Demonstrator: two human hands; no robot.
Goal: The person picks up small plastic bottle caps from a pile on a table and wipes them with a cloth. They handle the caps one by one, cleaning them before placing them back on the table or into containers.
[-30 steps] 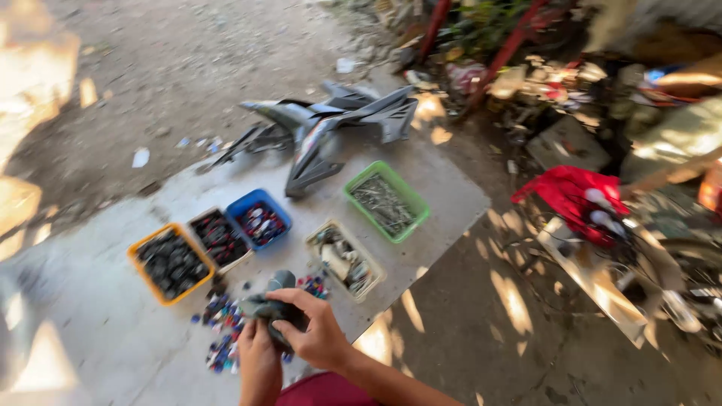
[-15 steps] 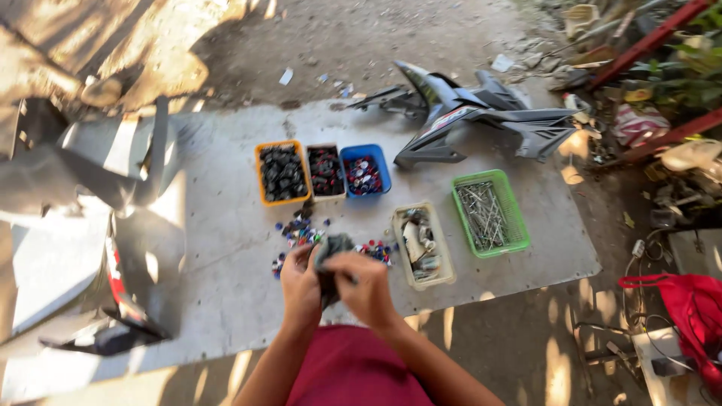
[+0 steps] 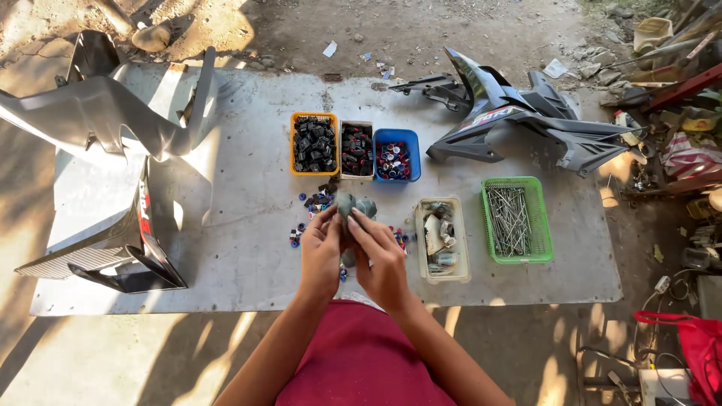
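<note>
Both my hands meet in front of me over a grey sheet [image 3: 226, 218] laid on the ground. My left hand [image 3: 321, 252] and my right hand [image 3: 382, 259] together grip a small grey-green crumpled object [image 3: 352, 207], held just above a scatter of small blue, red and black caps [image 3: 308, 218]. Beyond my hands stand an orange tray [image 3: 313, 143] of black parts, a narrow pale tray [image 3: 357, 149] of dark and red parts, and a blue tray [image 3: 395, 154] of coloured caps.
A beige tray [image 3: 442, 239] of mixed bits and a green basket [image 3: 517, 219] of long metal pins sit to the right. Grey motorcycle fairing panels lie at the left [image 3: 105, 120] and far right [image 3: 526, 120]. Clutter and a red bag [image 3: 696, 346] line the right side.
The view has swung left and settled squarely over the sheet, bringing the left fairing panels into sight. My hands stay together on the same small object, raised slightly.
</note>
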